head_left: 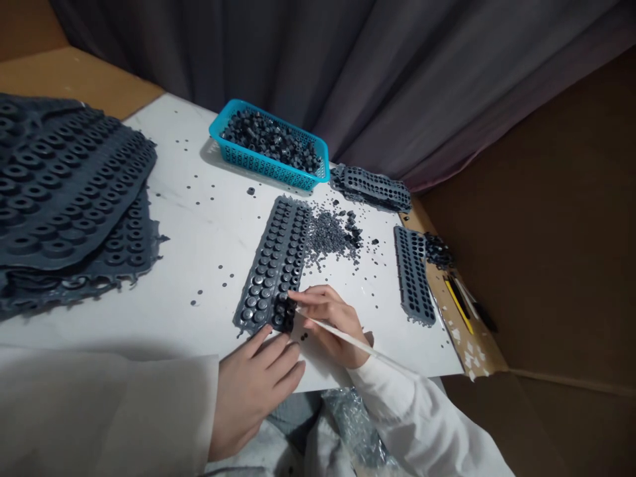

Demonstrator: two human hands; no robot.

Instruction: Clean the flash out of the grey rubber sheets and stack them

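A dark grey rubber sheet (274,255) with rows of round raised pieces lies on the white table, its near end between my hands. My left hand (261,381) rests at the sheet's near edge, fingers extended and slightly apart, with nothing visible in them. My right hand (332,321) is closed on a thin white stick (358,342) whose tip is at the sheet's near right corner, by some darker pieces. Its index finger reaches over the sheet. Small grey discs (325,235) lie heaped along the sheet's right side, with some black bits among them.
A blue basket (268,162) of small dark pieces stands at the back. Large rubber sheets (64,199) are stacked at left. Holed sheets lie at the back right (375,189) and right (415,275). A yellow tool (460,305) lies near the right edge.
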